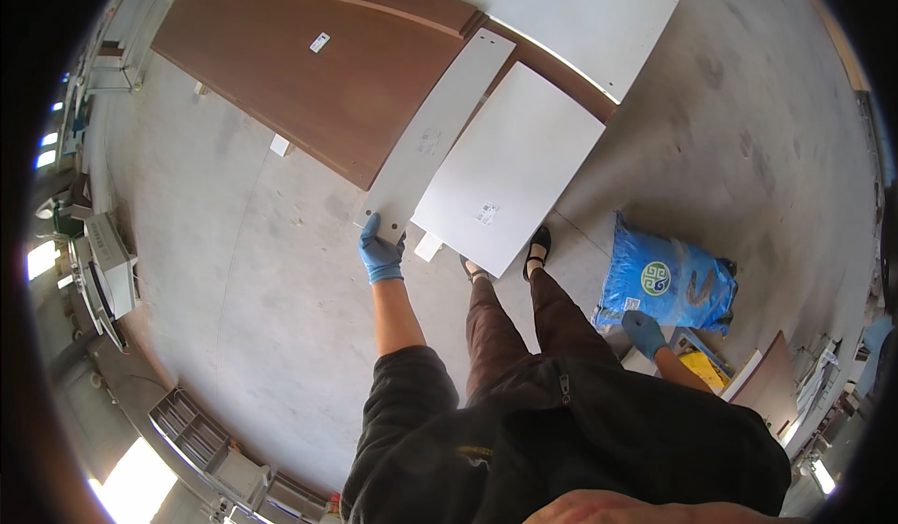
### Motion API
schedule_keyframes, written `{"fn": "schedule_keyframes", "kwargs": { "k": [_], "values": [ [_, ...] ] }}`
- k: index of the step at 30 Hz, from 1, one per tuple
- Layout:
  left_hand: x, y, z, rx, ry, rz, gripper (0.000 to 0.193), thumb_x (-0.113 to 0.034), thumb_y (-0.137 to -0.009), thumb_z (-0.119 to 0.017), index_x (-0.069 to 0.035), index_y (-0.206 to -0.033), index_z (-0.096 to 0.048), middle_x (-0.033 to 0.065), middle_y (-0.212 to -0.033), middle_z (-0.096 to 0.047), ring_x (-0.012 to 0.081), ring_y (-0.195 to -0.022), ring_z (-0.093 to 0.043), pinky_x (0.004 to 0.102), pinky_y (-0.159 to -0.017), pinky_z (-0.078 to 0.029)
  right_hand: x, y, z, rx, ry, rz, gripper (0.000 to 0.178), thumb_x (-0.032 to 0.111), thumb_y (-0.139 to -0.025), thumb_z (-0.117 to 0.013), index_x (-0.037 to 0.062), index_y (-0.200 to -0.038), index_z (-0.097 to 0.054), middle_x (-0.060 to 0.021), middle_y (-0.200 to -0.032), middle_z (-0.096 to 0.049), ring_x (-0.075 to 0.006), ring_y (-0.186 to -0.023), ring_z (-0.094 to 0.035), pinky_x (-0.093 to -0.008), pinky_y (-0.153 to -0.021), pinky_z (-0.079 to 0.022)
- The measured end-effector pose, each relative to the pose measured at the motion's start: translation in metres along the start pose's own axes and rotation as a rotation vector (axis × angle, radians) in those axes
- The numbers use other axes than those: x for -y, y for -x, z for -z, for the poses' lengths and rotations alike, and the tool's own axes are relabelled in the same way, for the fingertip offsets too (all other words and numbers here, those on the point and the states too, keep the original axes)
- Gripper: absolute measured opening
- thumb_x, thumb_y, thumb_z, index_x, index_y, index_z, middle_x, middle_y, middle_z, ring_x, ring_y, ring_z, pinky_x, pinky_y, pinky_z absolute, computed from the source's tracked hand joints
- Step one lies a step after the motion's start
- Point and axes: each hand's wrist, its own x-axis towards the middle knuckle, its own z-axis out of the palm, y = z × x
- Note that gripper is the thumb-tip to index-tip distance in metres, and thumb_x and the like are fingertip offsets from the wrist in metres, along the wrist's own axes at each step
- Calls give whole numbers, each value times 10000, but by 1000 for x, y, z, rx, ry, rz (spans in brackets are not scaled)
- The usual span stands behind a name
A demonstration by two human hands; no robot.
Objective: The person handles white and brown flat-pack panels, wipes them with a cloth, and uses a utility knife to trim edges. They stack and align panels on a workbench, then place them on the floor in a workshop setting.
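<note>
My left hand [381, 251], in a blue glove, grips the near end of a long narrow pale panel [440, 122] with dark holes at its ends. The thumb lies on the panel's top face, beside a hole. A wider white panel [514, 154] with a small label is just to its right. My right hand [644, 332], also gloved, is low at my right side, in front of a blue plastic sack [669, 276] in this view. Its fingers look curled in; whether anything is inside them is hidden. A small white label [632, 305] shows just above the fingertips.
A large brown panel [309, 75] with a curved far edge lies beyond, on small white blocks [281, 145]. Another white panel [580, 19] is at the far right. My feet [536, 248] stand by the near white panel. Shelving [192, 426] lines the left.
</note>
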Motion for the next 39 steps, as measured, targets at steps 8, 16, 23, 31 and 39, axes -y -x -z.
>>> {"fn": "schedule_keyframes", "kwargs": {
  "k": [8,16,23,31,39],
  "values": [
    [16,-88,56,-161,11,177,329,-167,-890,-724,-47,-1193,-680,106,-1071,-741,286,-926,-731,410,-759,-617,61,9,-82,203,52,13,310,295,-1027,-569,4,-953,-647,-161,-889,-673,-185,-833,-616,-385,-820,-508],
    [39,-113,74,-269,-408,-187,334,33,-834,-660,1,-1167,-673,84,-1001,-713,197,-868,-665,350,-777,-554,115,-17,-121,208,58,112,278,282,-1025,-569,20,-1023,-664,-210,-966,-696,-317,-874,-676,-440,-848,-535],
    [42,-99,66,-483,-441,82,289,-161,-909,-712,-19,-1159,-681,53,-981,-701,157,-850,-646,352,-703,-541,267,-172,-133,-381,360,939,413,142,-900,-693,-6,-1283,-648,-253,-1322,-665,-437,-1200,-649,-492,-1023,-532],
    [49,-99,47,-486,-389,11,202,-163,-962,-697,-25,-1110,-692,73,-995,-722,198,-848,-703,355,-706,-578,459,-366,-117,-565,855,783,666,461,-962,-623,89,-1498,-490,-152,-1632,-421,-332,-1540,-343,-524,-1221,-294],
    [59,-111,39,-442,-487,-87,185,-148,-972,-676,24,-1032,-705,68,-907,-722,148,-791,-634,328,-724,-531,489,-412,-114,-546,1014,578,792,594,-948,-589,123,-1563,-420,-139,-1702,-302,-336,-1589,-241,-504,-1252,-243]
  ]
}}
